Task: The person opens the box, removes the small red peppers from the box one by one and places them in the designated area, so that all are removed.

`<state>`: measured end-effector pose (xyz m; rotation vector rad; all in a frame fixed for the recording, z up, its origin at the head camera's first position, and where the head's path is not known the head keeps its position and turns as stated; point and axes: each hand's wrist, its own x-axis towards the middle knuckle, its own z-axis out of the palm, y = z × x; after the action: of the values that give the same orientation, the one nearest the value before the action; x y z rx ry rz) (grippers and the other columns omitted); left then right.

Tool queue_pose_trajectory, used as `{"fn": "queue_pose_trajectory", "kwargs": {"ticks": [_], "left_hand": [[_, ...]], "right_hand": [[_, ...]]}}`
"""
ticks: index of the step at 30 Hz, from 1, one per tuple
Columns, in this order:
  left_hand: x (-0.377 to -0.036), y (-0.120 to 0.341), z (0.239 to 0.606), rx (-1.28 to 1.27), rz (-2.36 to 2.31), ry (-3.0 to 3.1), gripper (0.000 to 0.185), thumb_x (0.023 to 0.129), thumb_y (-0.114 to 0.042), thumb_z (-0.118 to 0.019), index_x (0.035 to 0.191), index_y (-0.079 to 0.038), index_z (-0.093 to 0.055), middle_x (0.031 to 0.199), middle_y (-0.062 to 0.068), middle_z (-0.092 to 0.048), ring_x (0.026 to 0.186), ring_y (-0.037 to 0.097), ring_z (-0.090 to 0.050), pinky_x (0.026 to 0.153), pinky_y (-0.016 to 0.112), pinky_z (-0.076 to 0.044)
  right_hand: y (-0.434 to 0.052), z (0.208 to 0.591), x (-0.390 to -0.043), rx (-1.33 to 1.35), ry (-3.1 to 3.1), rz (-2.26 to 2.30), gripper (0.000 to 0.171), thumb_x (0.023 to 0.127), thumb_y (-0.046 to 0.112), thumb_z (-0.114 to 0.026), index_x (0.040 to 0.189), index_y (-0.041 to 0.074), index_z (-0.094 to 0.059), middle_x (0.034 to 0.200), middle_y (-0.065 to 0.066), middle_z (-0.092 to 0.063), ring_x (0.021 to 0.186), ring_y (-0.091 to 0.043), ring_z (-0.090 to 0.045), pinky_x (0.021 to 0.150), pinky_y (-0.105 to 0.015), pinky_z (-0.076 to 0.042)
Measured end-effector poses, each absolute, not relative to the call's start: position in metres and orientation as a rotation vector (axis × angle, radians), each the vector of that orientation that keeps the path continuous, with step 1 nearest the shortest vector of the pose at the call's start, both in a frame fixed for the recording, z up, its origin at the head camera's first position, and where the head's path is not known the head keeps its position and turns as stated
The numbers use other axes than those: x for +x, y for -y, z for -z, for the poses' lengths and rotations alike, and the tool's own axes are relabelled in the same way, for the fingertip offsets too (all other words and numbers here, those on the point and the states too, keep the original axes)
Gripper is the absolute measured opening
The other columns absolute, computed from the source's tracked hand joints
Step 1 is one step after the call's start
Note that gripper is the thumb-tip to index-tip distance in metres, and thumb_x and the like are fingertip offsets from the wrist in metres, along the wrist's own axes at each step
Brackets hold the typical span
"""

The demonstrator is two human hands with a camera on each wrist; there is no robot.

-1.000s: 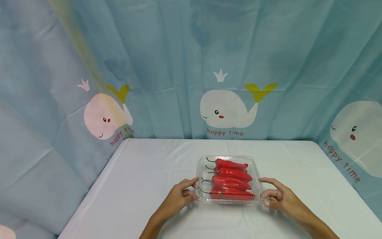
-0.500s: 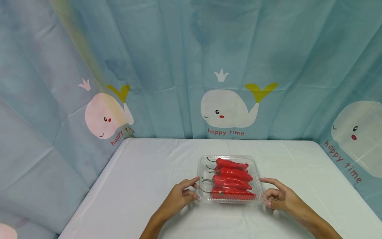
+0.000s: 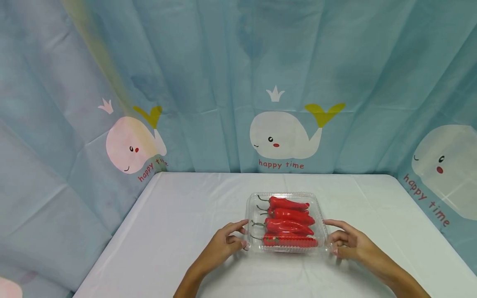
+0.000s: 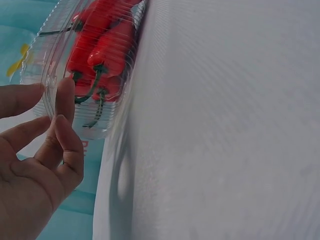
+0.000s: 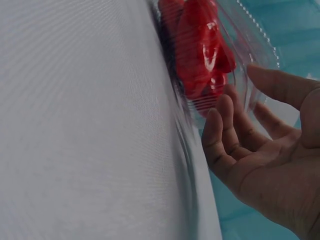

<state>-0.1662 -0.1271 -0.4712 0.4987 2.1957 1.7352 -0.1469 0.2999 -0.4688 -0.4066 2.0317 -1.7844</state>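
Two hands are bracketing a clear box of red peppers on the bench.

The left hand (image 3: 223,241) is resting at the box's left end with its fingers (image 4: 64,100) loosely curled and slightly apart, fingertips touching the clear plastic box (image 3: 286,222); the right hand (image 3: 348,242) is mirroring it at the right end, its fingers (image 5: 220,131) half bent and spread, tips meeting the box wall, neither hand closing around it. The box is sitting flat near the front middle of the white bench (image 3: 179,215), with red peppers (image 3: 288,221) lying side by side inside, stems pointing left. Compared with a second ago, hands and box are staying almost where they were. A blue whale-print curtain (image 3: 238,82) is hanging behind the bench.
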Motion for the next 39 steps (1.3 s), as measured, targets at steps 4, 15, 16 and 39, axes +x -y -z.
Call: {"fn": "queue_pose_trajectory", "kwargs": {"ticks": [4,15,16,39], "left_hand": [[-0.166,0.127,0.472,0.494,-1.721,-2.212,0.061,0.101,-0.012,-0.066,0.159,-0.010,-0.049,0.134,0.018,-0.055,0.100,0.020,-0.076,0.085,0.026,-0.055],[-0.167,0.127,0.471,0.491,-1.659,-2.305,0.060,0.102,-0.017,-0.068,0.159,-0.015,-0.050,0.141,0.014,-0.057,0.105,0.020,-0.072,0.083,0.027,-0.057],[-0.167,0.127,0.471,0.495,-1.651,-2.317,0.060,0.102,-0.017,-0.068,0.159,-0.016,-0.050,0.142,0.014,-0.056,0.106,0.020,-0.072,0.083,0.027,-0.057],[-0.171,0.135,0.464,0.597,-1.569,-2.294,0.068,0.108,-0.031,-0.062,0.168,-0.027,-0.031,0.174,0.002,-0.030,0.138,0.030,-0.058,0.105,0.046,-0.054]], "right_hand": [[-0.300,0.466,-0.146,-0.384,-2.074,1.768,0.064,0.103,0.004,-0.060,0.162,0.011,-0.035,0.126,-0.018,-0.063,0.100,-0.023,-0.068,0.080,-0.042,-0.064],[-0.297,0.463,-0.144,-0.354,-2.186,1.749,0.063,0.101,0.008,-0.066,0.159,0.004,-0.041,0.136,-0.005,-0.060,0.109,-0.018,-0.067,0.080,-0.044,-0.064],[-0.297,0.462,-0.144,-0.347,-2.197,1.741,0.064,0.101,0.009,-0.066,0.159,0.004,-0.041,0.138,-0.001,-0.060,0.111,-0.018,-0.066,0.081,-0.044,-0.064],[-0.293,0.451,-0.150,-0.287,-2.392,1.648,0.072,0.094,0.018,-0.077,0.159,0.019,-0.048,0.155,0.006,-0.045,0.126,-0.002,-0.057,0.094,-0.041,-0.057]]}}
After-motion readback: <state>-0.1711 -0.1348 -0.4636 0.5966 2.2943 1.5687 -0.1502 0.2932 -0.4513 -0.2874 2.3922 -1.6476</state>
